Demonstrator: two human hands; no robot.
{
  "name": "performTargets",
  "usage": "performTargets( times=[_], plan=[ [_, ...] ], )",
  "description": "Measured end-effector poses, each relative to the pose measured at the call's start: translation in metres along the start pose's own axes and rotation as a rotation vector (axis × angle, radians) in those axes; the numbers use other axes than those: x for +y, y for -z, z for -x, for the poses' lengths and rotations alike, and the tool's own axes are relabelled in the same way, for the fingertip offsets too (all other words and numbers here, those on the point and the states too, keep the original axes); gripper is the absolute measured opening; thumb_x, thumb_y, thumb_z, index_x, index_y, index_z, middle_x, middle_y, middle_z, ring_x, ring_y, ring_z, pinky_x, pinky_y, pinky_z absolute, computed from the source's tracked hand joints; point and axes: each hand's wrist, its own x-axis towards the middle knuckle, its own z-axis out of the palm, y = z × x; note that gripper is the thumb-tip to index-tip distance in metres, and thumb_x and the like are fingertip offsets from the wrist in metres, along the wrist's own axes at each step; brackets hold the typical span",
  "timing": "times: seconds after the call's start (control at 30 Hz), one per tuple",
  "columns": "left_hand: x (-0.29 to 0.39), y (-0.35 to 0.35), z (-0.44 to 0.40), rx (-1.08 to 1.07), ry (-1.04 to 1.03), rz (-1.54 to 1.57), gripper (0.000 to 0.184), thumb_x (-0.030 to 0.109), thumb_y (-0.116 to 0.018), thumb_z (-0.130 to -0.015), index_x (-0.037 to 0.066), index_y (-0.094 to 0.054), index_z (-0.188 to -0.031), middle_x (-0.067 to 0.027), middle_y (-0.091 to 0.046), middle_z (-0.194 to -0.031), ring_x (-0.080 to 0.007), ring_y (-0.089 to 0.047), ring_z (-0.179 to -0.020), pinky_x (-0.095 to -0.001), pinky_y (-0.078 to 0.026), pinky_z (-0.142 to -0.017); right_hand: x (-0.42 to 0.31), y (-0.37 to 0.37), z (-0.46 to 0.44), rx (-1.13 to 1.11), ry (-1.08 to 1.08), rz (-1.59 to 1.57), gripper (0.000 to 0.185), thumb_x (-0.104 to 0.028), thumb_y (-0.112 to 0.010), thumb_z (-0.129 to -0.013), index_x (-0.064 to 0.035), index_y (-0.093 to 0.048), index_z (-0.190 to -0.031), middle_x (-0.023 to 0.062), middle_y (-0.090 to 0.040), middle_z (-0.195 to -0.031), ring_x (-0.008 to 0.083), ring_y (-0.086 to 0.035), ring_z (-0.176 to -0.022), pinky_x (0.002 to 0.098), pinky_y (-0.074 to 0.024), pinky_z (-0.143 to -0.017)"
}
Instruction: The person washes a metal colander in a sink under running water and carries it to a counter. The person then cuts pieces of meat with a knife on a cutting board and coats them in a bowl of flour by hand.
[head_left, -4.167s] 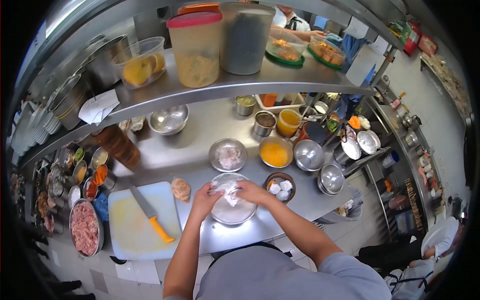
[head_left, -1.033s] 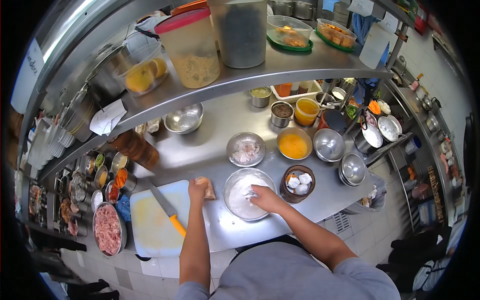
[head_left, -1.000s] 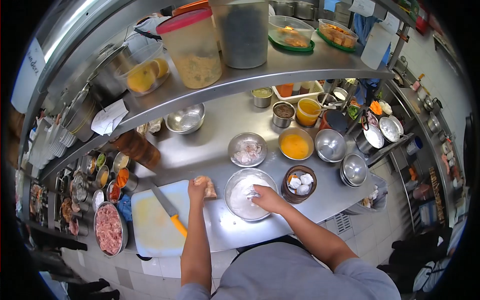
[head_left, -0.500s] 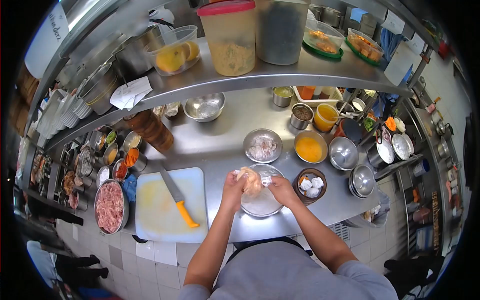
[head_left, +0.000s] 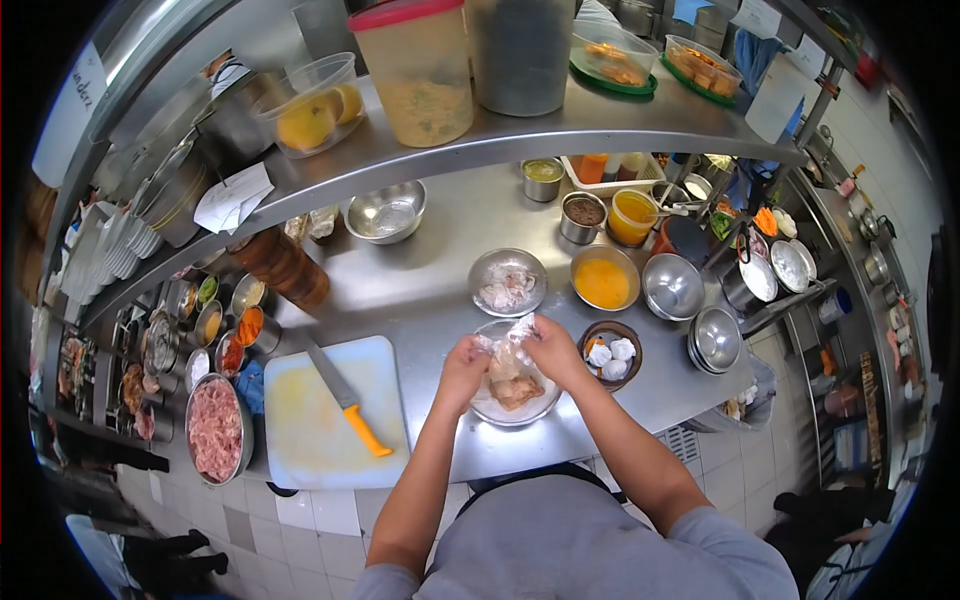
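Over a metal bowl of white flour (head_left: pixel 545 402), my left hand (head_left: pixel 466 372) and my right hand (head_left: pixel 552 350) hold a pale pink piece of raw meat (head_left: pixel 514 388) between them. Flour coats the fingertips of both hands. Both hands are closed on the meat's upper end, and its lower part hangs into the bowl, over the flour. Behind it stands a metal bowl (head_left: pixel 481 298) with flour-dusted pieces. To the right are a bowl of beaten egg (head_left: pixel 603 284) and a dark round pot (head_left: pixel 636 372) with white pieces like eggshells.
On the left, a knife with an orange handle (head_left: pixel 366 432) lies on a white cutting board (head_left: pixel 300 455), beside a bowl of raw meat (head_left: pixel 216 428). A steel shelf (head_left: pixel 500 150) with tubs crosses above the counter. Stacked metal bowls (head_left: pixel 716 340) stand at right.
The meat, bunched up in my hands earlier, now hangs down longer into the flour bowl. My right hand has moved up and left, closer to my left hand. The camera view has shifted slightly.
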Motion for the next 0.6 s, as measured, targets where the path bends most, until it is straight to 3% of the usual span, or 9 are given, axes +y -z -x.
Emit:
performTargets(
  times=[0.07,0.13,0.2,0.27,0.33,0.4,0.47,0.53,0.6],
  plan=[
    [0.007,-0.001,0.002,0.001,-0.008,0.071,0.024,0.006,-0.058,-0.092,0.003,-0.054,-0.115,-0.0056,-0.065,-0.094,-0.0112,-0.061,-0.081,-0.0264,-0.050,-0.072,-0.003,0.004,-0.001,0.021,-0.017,-0.063,0.022,-0.003,-0.058,-0.083,0.0015,-0.060,-0.105,0.0115,-0.067,-0.095,0.0145,-0.062,-0.087,0.0301,-0.0491,-0.079],
    [0.026,-0.009,0.007,0.047,-0.010,0.130,0.026,0.007,-0.058,-0.092,0.003,-0.054,-0.118,-0.0065,-0.065,-0.098,-0.0123,-0.061,-0.084,-0.0278,-0.051,-0.075,-0.006,0.011,0.001,0.009,0.013,-0.218,0.022,-0.001,-0.059,-0.085,-0.0019,-0.059,-0.107,0.0031,-0.065,-0.095,0.0101,-0.059,-0.085,0.0271,-0.0485,-0.076],
    [0.022,-0.006,0.006,0.013,-0.043,0.066,0.029,0.011,-0.059,-0.093,0.004,-0.053,-0.121,-0.0063,-0.064,-0.100,-0.0129,-0.062,-0.086,-0.0281,-0.051,-0.076,-0.003,0.020,0.002,0.028,-0.061,-0.346,0.026,0.002,-0.056,-0.084,-0.0038,-0.058,-0.110,0.0027,-0.065,-0.097,0.0110,-0.061,-0.087,0.0275,-0.0498,-0.078],
    [0.026,-0.011,0.008,0.059,-0.109,-0.061,0.030,0.014,-0.058,-0.095,0.005,-0.053,-0.123,-0.0061,-0.064,-0.101,-0.0132,-0.062,-0.087,-0.0280,-0.052,-0.075,-0.013,0.039,0.013,0.042,-0.081,-0.751,0.032,0.005,-0.054,-0.084,-0.0061,-0.057,-0.114,0.0042,-0.064,-0.102,0.0139,-0.063,-0.089,0.0298,-0.0513,-0.081],
    [0.018,-0.007,0.005,0.067,-0.160,-0.241,0.028,0.016,-0.058,-0.095,0.005,-0.055,-0.121,-0.0060,-0.064,-0.102,-0.0135,-0.062,-0.087,-0.0275,-0.052,-0.073,0.002,0.072,0.025,0.097,-0.040,-0.891,0.035,0.003,-0.054,-0.085,-0.0064,-0.052,-0.119,0.0048,-0.062,-0.106,0.0131,-0.061,-0.098,0.0275,-0.0508,-0.081],
    [0.000,-0.001,0.001,0.122,-0.227,-0.326,0.026,0.015,-0.059,-0.095,0.002,-0.055,-0.117,-0.0052,-0.062,-0.098,-0.0116,-0.060,-0.083,-0.0256,-0.051,-0.073,-0.018,0.120,0.051,0.177,0.022,-1.069,0.030,0.004,-0.050,-0.087,-0.0067,-0.052,-0.116,0.0063,-0.061,-0.108,0.0192,-0.062,-0.097,0.0339,-0.0510,-0.087],
    [-0.015,0.010,-0.003,0.093,-0.306,-0.339,0.024,0.008,-0.058,-0.094,0.001,-0.054,-0.117,-0.0043,-0.060,-0.096,-0.0100,-0.058,-0.083,-0.0243,-0.050,-0.074,0.012,0.179,0.075,0.342,0.263,-1.060,0.025,-0.005,-0.050,-0.092,-0.0054,-0.052,-0.118,0.0078,-0.062,-0.112,0.0207,-0.062,-0.102,0.0375,-0.0494,-0.094],
    [-0.013,0.009,0.004,0.093,-0.326,-0.327,0.025,0.003,-0.056,-0.093,0.001,-0.053,-0.118,-0.0037,-0.060,-0.097,-0.0092,-0.057,-0.084,-0.0235,-0.050,-0.075,0.024,0.244,0.108,0.649,0.400,-1.077,0.022,-0.016,-0.049,-0.097,-0.0043,-0.052,-0.116,0.0084,-0.062,-0.110,0.0219,-0.062,-0.103,0.0387,-0.0476,-0.098],
    [-0.018,0.007,0.005,0.093,-0.337,-0.326,0.025,0.002,-0.055,-0.093,0.001,-0.052,-0.119,-0.0041,-0.060,-0.098,-0.0095,-0.058,-0.085,-0.0236,-0.049,-0.075,0.044,0.319,0.140,0.900,0.374,-0.891,0.026,-0.029,-0.046,-0.100,-0.0060,-0.055,-0.109,0.0067,-0.064,-0.100,0.0211,-0.062,-0.099,0.0376,-0.0493,-0.092]
  ],
)
